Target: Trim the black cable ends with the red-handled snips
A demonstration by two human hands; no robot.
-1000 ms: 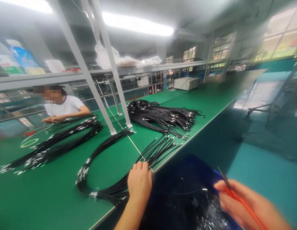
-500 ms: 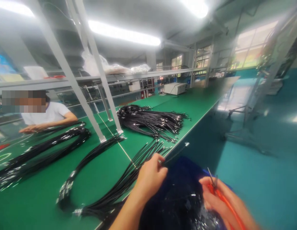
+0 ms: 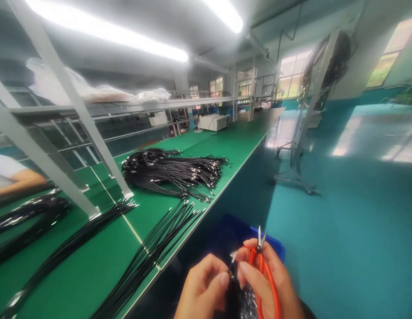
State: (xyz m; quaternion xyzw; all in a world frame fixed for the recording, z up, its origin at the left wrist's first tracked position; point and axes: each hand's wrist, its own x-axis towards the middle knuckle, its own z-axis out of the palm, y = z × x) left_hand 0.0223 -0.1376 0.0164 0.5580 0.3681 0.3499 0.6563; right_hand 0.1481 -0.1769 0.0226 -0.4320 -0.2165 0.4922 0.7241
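Observation:
My left hand [image 3: 206,285] is closed, thumb and finger pinching a thin black cable; a small white tip [image 3: 233,256] shows between my two hands. In my right hand [image 3: 275,279] is a pair of orange-handled scissors [image 3: 275,290], its short blades pointing up and slightly apart. The right fingertips come close to the left ones at the cable. Below the hands, a dark heap with shiny clear bits [image 3: 248,303] is partly covered by them. Left of my hands, a bundle of black cables [image 3: 144,261] lies along the green table [image 3: 82,270], its light-tipped ends fanned out.
A large pile of black cables [image 3: 172,170] lies farther up the table. More cable bundles [image 3: 33,212] lie at left, near a person's arm [image 3: 26,180]. Metal shelf posts [image 3: 89,133] rise from the table. A blue bin [image 3: 275,248] sits below the table edge; a wheeled rack [image 3: 297,164] stands on the floor.
The view has swung right. My left hand has left the table edge and come together with my right hand. The scissors have turned more upright.

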